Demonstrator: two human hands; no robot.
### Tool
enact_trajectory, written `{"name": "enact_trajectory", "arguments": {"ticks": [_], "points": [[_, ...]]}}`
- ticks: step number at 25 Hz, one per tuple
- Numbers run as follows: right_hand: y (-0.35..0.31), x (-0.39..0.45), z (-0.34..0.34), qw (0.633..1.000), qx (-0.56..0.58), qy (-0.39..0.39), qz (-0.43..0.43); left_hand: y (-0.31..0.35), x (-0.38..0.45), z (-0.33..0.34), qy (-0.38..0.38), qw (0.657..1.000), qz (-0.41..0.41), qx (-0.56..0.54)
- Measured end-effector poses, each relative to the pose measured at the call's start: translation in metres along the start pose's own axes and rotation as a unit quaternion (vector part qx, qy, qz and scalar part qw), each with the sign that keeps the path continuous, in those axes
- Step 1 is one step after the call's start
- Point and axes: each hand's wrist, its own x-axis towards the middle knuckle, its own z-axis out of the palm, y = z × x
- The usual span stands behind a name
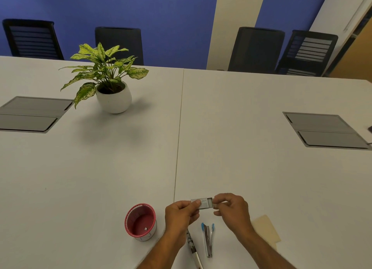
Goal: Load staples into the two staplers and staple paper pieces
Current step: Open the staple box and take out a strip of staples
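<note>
A small grey staple box (202,203) was held above the white table's (261,168) near edge, the left hand (181,215) pinching its sleeve, the right hand (231,210) pinching the tray end. Two open metal staplers, one blue-tipped (207,239) and one plain (193,248), lay on the table below the hands.
</note>
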Motion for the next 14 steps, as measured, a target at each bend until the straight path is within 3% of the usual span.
{"name": "enact_trajectory", "arguments": {"ticks": [14], "points": [[-0.022,-0.005,-0.001,0.992,-0.125,-0.021,-0.025,0.0,0.001,0.001,0.002,1.0,0.009,0.005]]}}
